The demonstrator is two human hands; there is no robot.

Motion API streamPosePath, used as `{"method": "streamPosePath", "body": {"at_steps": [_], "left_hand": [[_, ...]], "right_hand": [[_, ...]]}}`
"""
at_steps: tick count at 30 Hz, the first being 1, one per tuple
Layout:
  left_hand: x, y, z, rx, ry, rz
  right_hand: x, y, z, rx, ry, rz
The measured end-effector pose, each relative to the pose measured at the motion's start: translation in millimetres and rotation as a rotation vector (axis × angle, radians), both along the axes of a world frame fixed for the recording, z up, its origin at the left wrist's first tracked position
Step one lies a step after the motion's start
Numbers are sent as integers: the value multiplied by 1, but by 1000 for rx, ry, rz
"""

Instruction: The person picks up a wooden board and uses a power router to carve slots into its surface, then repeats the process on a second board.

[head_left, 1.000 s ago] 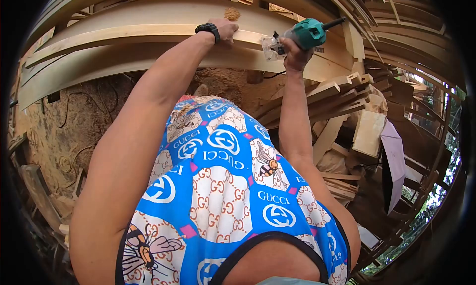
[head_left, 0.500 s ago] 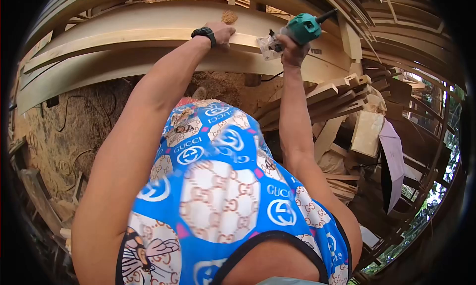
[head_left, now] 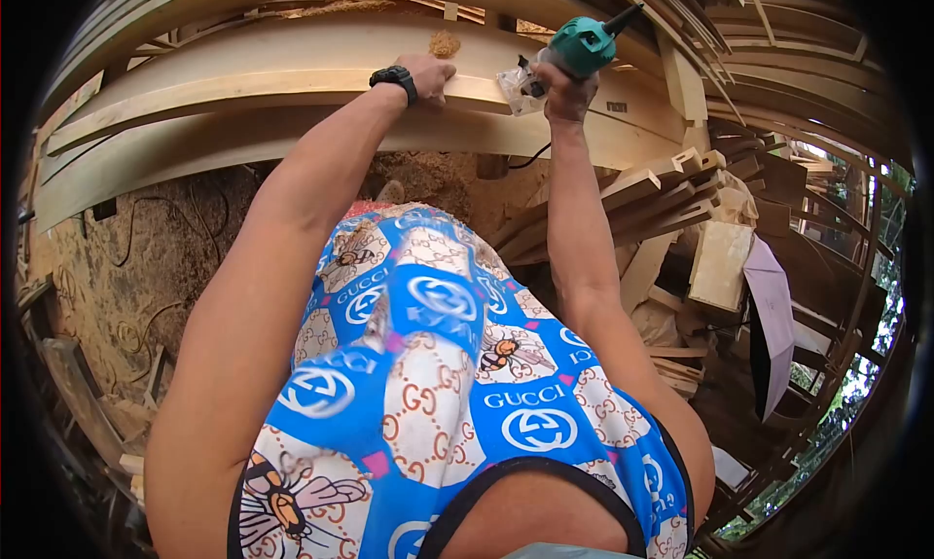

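Note:
My right hand (head_left: 567, 94) is wrapped around a teal trim router (head_left: 584, 48). The router is tilted, its clear base (head_left: 518, 90) against the edge of a long pale wooden strip (head_left: 263, 84). Its bit is hidden from me. To the left, my left hand (head_left: 425, 75), with a black watch (head_left: 395, 76) on the wrist, is closed over the same strip, fingers curled on its edge. A small heap of shavings (head_left: 445, 43) lies on the wide board (head_left: 321, 43) just beyond that hand.
Beside the router is a dark rectangular slot (head_left: 617, 106) in the wood. A power cord (head_left: 530, 158) hangs below. Stacked timber pieces (head_left: 632, 191) lie at the right, near a folded pale umbrella (head_left: 769, 325). Sawdust covers the ground (head_left: 156, 267) at the left.
The router in my right hand has moved slightly left along the strip. My left hand keeps its place on the wood. The view has shifted a little.

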State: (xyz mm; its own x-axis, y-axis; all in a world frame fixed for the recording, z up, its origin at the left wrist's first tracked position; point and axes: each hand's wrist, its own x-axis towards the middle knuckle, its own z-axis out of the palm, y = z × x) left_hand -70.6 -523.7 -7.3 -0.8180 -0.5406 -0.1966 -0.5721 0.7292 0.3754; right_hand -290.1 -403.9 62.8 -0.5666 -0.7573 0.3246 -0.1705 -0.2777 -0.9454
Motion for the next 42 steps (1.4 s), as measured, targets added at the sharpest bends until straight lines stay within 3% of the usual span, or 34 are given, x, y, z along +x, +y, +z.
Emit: {"method": "streamPosePath", "body": {"at_steps": [15, 29, 33, 36, 38, 39, 40, 42], "left_hand": [[1, 4, 8, 28, -42, 4], [-1, 1, 5, 17, -72, -18], [5, 9, 18, 22, -72, 0], [21, 28, 17, -78, 106, 3], [20, 24, -2, -108, 187, -8], [24, 26, 9, -92, 85, -32], [28, 27, 6, -140, 119, -6], [57, 30, 18, -161, 96, 22]], "right_hand": [[-3, -7, -4, 21, -18, 16], [24, 39, 18, 106, 103, -103], [39, 61, 26, 84, -34, -95], [25, 89, 28, 60, -3, -152], [38, 103, 45, 26, -175, -264], [24, 107, 27, 7, -184, -333], [5, 121, 15, 11, -337, -85], [-6, 147, 7, 38, -425, -130]]}}
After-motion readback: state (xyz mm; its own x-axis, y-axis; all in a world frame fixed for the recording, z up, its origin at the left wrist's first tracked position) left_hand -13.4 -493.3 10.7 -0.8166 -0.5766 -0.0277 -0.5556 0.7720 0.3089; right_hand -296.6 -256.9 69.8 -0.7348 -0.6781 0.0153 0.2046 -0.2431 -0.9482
